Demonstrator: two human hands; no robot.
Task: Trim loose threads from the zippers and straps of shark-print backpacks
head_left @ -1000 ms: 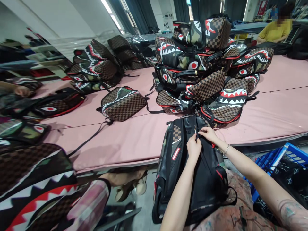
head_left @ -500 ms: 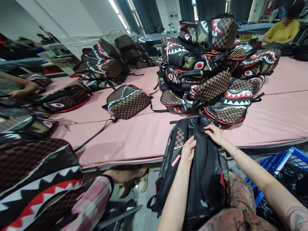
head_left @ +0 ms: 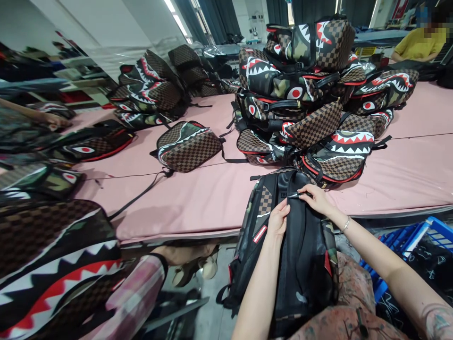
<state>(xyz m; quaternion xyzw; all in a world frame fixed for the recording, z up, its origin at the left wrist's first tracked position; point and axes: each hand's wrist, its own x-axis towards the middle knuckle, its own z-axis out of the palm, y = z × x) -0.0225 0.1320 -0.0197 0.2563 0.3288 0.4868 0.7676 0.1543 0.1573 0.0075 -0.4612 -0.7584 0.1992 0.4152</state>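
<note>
A black backpack (head_left: 314, 264) with checkered and camouflage panels leans upright between my lap and the table edge, its back and shoulder straps facing me. My left hand (head_left: 278, 219) is closed, pinching the edge of a black shoulder strap (head_left: 296, 226) near its upper end. Just to the right, my right hand (head_left: 314, 199) grips a small pointed metal tool (head_left: 293, 196), its tip directed left at the strap edge by my left fingertips. Whether the tool is snips or tweezers is too small to tell.
Shark-mouth backpacks (head_left: 293, 89) are piled on the pink-covered table (head_left: 148, 208) ahead. A single backpack (head_left: 189, 146) lies left of the pile. A co-worker's large bag (head_left: 63, 264) fills the lower left. A blue crate (head_left: 428, 231) stands at my right.
The tool's pointed tip now shows plainly between my hands, and my right hand has shifted slightly left. My left hand keeps its pinch on the strap.
</note>
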